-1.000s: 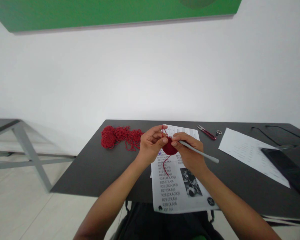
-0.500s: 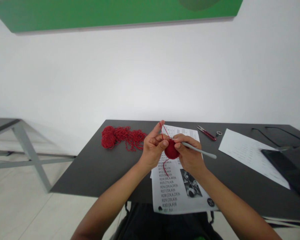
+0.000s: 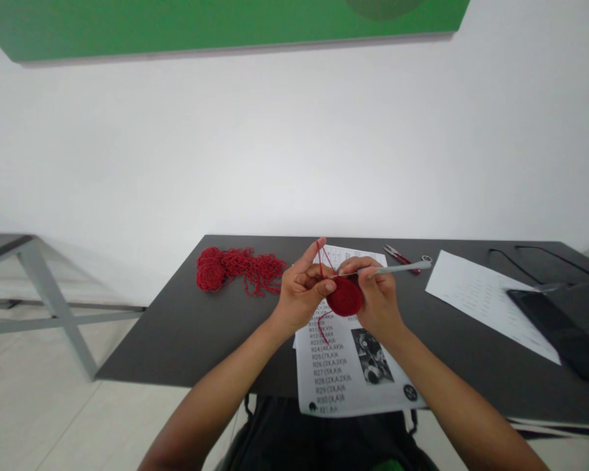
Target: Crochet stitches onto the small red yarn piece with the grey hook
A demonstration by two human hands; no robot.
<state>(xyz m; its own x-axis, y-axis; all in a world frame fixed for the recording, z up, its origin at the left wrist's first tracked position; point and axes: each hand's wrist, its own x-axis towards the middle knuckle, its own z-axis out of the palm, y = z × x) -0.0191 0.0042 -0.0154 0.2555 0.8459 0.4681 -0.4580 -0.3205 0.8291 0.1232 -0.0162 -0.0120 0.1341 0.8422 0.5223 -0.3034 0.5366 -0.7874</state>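
A round red crochet piece (image 3: 345, 297) hangs between my two hands over the printed pattern sheet (image 3: 324, 392). My left hand (image 3: 302, 288) pinches its left edge between thumb and fingers, and red yarn loops over the raised index finger. In my right hand (image 3: 377, 291) is a crochet hook (image 3: 402, 267) with a grey handle, its shaft reaching left to the top edge of the piece. The hook's tip is too small to make out. From the piece a loose yarn tail (image 3: 320, 325) dangles onto the paper.
Left on the dark table (image 3: 177, 340) lies a red yarn ball (image 3: 210, 269) with loose tangled yarn (image 3: 260, 269). To the right are thread snips (image 3: 397, 256), a small ring (image 3: 427, 258), another paper sheet (image 3: 485, 301), eyeglasses (image 3: 515, 265) and a dark phone (image 3: 550, 327).
The hook's handle has swung up, from slanting down to the right to nearly level. The crochet piece now faces me more, showing a wider round. The view has shifted slightly.
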